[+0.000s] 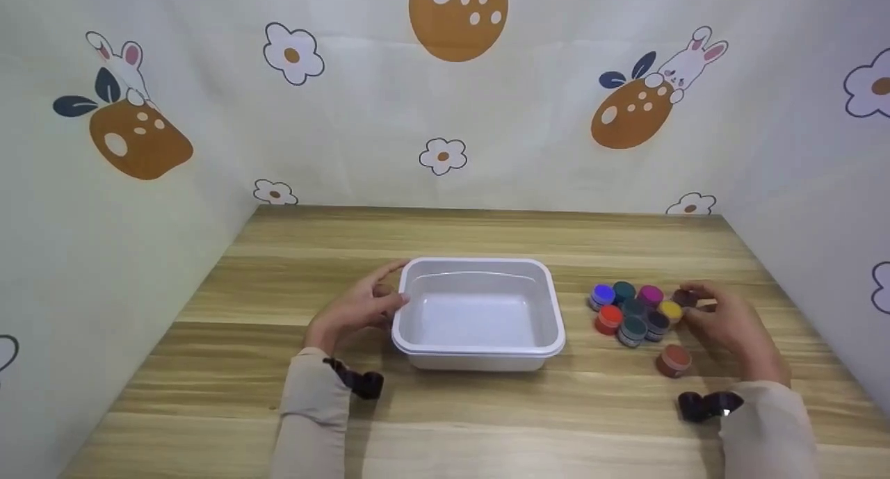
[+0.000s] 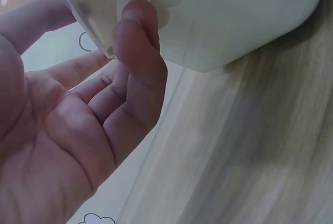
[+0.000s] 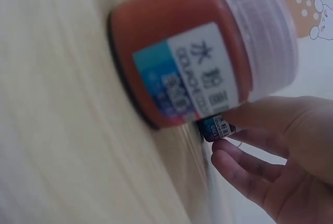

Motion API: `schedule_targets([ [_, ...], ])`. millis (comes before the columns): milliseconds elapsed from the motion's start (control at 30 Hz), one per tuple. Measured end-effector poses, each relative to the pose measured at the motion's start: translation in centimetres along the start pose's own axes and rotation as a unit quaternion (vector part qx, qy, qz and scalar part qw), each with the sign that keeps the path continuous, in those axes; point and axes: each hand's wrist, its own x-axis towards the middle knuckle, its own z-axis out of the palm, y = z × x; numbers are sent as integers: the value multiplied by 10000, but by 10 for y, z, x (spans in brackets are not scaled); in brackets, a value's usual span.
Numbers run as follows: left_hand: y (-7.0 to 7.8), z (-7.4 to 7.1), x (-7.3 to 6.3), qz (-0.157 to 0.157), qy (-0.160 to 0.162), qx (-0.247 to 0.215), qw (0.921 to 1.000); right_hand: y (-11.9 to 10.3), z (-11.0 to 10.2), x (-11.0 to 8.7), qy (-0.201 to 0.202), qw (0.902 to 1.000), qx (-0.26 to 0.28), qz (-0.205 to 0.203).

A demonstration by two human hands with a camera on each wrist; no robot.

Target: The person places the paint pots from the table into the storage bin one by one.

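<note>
A white plastic basin (image 1: 480, 357) stands on the table left of the paint jars. My left hand (image 1: 360, 304) grips its left rim, thumb at the edge and fingers outside below it; in the left wrist view the left hand (image 2: 78, 104) has curled fingers against the basin's wall (image 2: 208, 21). My right hand (image 1: 726, 322) pinches a dark gouache paint jar (image 1: 685, 297) at the right end of a cluster. In the right wrist view that jar (image 3: 217, 128) shows between thumb and fingers, partly hidden behind a nearer reddish-brown jar (image 3: 177, 52).
Clustered beside the right hand are several capped jars, among them a blue jar (image 1: 602, 296), a red jar (image 1: 609, 319), a magenta jar (image 1: 651, 296) and a yellow jar (image 1: 670, 311). The reddish-brown jar (image 1: 674, 361) stands apart, nearer me. Printed cloth walls (image 1: 361, 131) enclose the wooden table (image 1: 229, 368).
</note>
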Motion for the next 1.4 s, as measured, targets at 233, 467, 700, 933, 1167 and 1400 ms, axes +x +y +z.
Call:
schedule_targets([
  [233, -1, -1, 0, -50, 6, 68, 10000, -4, -11, -1, 456, 9979, -309, -331],
  [467, 0, -1, 0, -51, 35, -31, 10000, -40, -23, -5, 861, 9934, -417, -632],
  [700, 0, -1, 0, 32, -84, -160, 9998, -105, -2, -7, 662, 9894, -92, -1289],
  [933, -2, -1, 1, -48, -67, -246, 9997, -164, 50, 0, 182, 9780, 518, -2015],
  [1167, -3, 2, 3, 15, -92, -234, 9997, -205, 98, 7, -345, 9719, 658, -2234],
  [1400, -4, -2, 1, 21, -43, -161, 9999, -239, 140, 17, -671, 9675, 328, -2416],
])
